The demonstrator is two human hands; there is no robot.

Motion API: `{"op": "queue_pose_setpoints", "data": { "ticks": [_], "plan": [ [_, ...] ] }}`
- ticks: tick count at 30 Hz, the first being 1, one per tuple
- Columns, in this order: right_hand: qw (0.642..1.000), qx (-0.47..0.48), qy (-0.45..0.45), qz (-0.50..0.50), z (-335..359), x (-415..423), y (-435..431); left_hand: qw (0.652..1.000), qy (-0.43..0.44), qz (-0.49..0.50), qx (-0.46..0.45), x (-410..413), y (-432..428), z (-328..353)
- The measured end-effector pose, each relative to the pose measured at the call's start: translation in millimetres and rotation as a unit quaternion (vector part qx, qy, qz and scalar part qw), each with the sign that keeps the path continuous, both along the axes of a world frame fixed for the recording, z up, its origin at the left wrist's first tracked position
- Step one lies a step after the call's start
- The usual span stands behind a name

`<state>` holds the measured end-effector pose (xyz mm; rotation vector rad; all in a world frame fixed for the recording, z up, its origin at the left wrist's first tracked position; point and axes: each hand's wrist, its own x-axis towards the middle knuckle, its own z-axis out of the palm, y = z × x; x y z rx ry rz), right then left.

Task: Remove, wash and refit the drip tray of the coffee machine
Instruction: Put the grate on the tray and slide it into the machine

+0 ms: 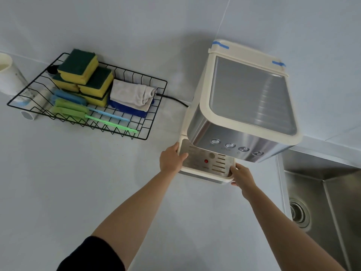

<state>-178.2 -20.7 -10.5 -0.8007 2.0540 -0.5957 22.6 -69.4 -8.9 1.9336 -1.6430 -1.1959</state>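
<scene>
Drip tray (205,169) sits gripped between left hand (172,159) and right hand (242,176).

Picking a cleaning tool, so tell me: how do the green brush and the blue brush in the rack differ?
The green brush lies nearer the person; the blue brush lies behind it, closer to the sponges. The green one's handle reaches almost to the rack edge; the blue one's ends short of it. Both lie flat, heads left, handles pointing right.
</scene>
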Motion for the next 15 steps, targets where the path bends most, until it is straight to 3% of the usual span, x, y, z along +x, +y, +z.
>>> {"op": "queue_pose_setpoints", "data": {
  "ticks": [15],
  "plan": [
    [1.000, 0.008, 0.011, 0.009, -11.1, -4.7, -8.3, 0.999, -0.038, -0.022, -0.018, -3.2, -4.4, -1.2]
  ]
}}
